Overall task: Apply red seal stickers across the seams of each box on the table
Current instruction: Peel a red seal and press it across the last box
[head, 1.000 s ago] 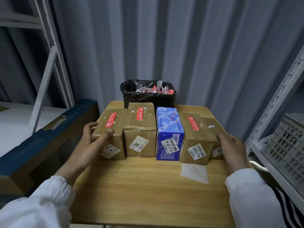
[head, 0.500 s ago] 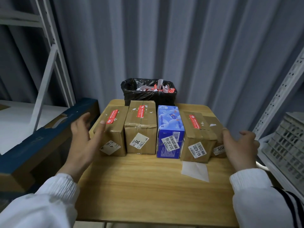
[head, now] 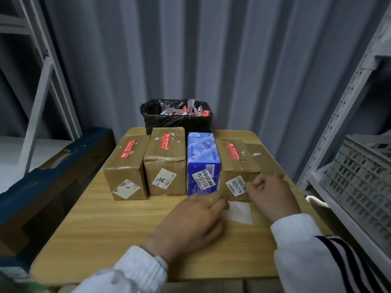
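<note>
Both hands have come in from the row's ends to the near right. The left hand touches the left edge of the white sheet, grasp unclear. The right hand, loosely curled and empty, sits before the brown box labelled "43-2-4202". Five boxes line the table, three bearing red seals; the blue box reads "53-2-22".

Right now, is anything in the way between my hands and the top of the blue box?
Nothing visible. The blue box has its top uncovered and open from above. The left hand and right hand are low on its near side, by the white sheet on the table.
</note>
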